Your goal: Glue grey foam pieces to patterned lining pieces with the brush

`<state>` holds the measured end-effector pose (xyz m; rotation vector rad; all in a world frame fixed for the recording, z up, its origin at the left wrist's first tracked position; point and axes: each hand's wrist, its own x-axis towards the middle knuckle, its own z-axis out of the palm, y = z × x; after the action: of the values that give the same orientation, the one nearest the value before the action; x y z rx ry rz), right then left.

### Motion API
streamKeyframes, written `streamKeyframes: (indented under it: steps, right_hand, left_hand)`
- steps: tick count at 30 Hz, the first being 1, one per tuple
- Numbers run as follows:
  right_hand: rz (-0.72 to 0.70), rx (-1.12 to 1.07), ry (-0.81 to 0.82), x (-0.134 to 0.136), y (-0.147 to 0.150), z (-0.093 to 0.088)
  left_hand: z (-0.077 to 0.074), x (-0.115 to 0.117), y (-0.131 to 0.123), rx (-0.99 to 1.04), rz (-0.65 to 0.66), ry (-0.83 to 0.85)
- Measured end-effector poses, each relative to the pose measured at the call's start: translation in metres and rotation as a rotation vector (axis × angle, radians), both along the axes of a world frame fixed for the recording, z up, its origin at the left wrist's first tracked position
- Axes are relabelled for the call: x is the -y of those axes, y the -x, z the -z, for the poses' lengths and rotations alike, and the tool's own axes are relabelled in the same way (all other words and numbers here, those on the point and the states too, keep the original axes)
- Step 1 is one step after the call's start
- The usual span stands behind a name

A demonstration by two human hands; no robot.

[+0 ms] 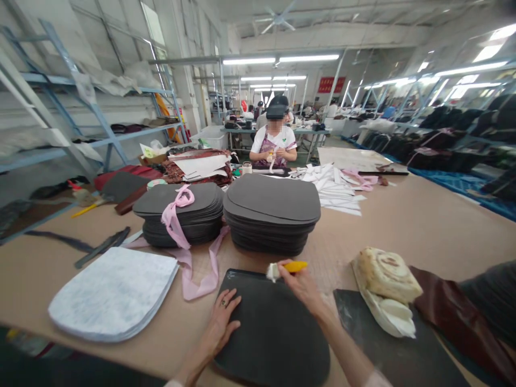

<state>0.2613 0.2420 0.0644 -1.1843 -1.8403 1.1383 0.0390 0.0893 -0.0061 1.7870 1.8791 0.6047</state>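
Observation:
In front of me lies a dark grey rounded panel (pixel 270 328), apparently the top of a low pile. My left hand (pixel 223 317) rests flat on its left edge, fingers spread, a ring on one finger. A yellow-handled brush (pixel 296 266) is gripped in my right hand (pixel 300 285), its whitish bristles over the panel's far edge. Just beyond stands a tall stack of grey panels (pixel 272 209). Left of that, another grey stack (pixel 179 212) is tied with a pink fabric strip (pixel 173 217). White fuzzy panels (pixel 115 293) are piled at the left.
A glue-crusted container (pixel 387 274) sits on a dark sheet (pixel 363 312) at right, beside brown material (pixel 463 322). White strips (pixel 334 185) lie heaped farther back. Another person (pixel 274 140) works across the table (pixel 427 226). Blue shelving (pixel 108 123) stands at left.

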Motion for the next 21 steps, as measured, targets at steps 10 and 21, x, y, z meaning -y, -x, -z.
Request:
streamKeyframes:
  steps: [10,21]
  right_hand:
    - [-0.349,0.019,-0.015,-0.001,0.111,0.005]
    - [0.214,0.252,0.017,-0.020,-0.095,0.005]
  left_hand:
    - [-0.004,0.002,-0.005,-0.030,-0.031,0.051]
    - [0.013,-0.002,-0.002,-0.024,-0.030,0.005]
